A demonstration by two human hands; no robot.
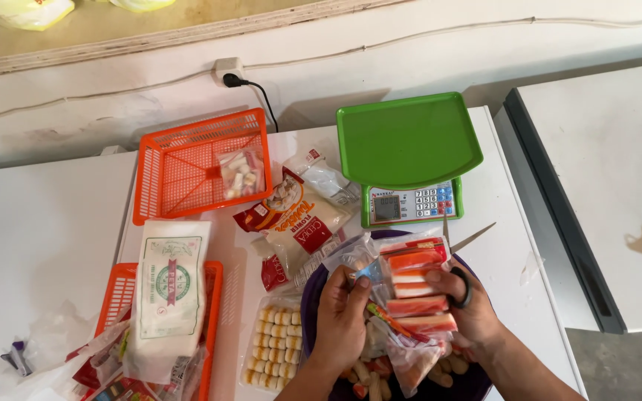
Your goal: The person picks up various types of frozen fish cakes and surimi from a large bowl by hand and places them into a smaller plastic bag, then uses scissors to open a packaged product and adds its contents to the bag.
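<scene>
Hands and a clear packet hide most of the purple bowl (312, 291), the frame's bottom edge cuts off both forearms and the lower orange basket (116, 286), and the scissors (464, 256) run half hidden behind the right hand (468, 306).

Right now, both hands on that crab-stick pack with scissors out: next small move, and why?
Probably snip the pack's top edge. The left hand pinches the clear crab-stick pack at its upper corner, and the right hand grips the pack's side with scissors looped on its fingers, blades open just above the pack. The pack hangs over the purple bowl, so sticks would likely drop in there.
</scene>
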